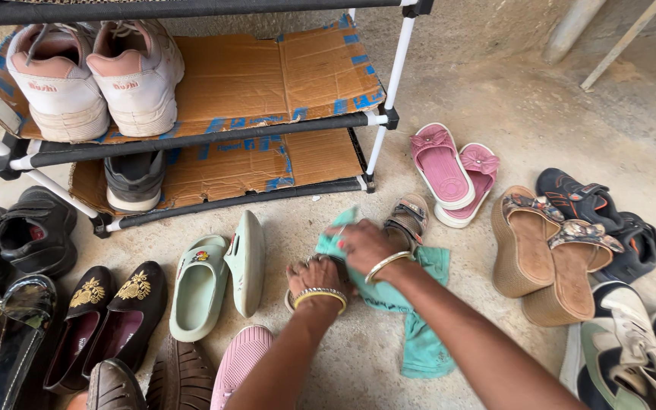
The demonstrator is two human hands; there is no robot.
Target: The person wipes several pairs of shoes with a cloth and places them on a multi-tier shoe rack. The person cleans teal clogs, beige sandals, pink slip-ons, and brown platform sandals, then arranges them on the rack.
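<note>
Her right hand (364, 244) clutches the teal cloth (411, 304) over a sandal (408, 220) steadied in her left hand (316, 275); pressing unevenly could tip the sandal loose.

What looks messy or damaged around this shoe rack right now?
The cardboard liners on the rack shelves are torn and ragged at the edges. One mint green slide lies tipped on its side beside its upright mate. Shoes lie scattered over the floor.
</note>
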